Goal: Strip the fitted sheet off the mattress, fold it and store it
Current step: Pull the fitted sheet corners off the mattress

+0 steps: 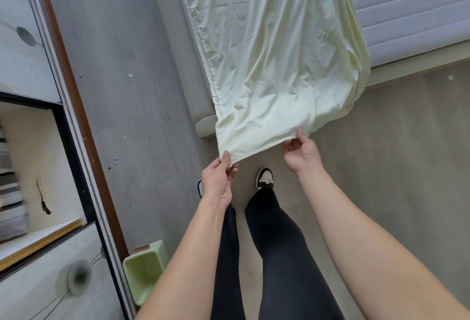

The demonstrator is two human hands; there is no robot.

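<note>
Forearms nearest, cropped at the bottom edge. Left hand (pixel 218 183) pinches the sheet (pixel 269 60) corner; right hand (pixel 301 153), at 2 o'clock from it, pinches the hem. Sheet hangs off the mattress (pixel 412 9) at 12. Green bin (pixel 145 271) at 7, contents unclear. No readable writing.

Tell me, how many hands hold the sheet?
2. The left hand pinches the sheet at its lower left corner; the right hand pinches its lower edge, further right.
</note>
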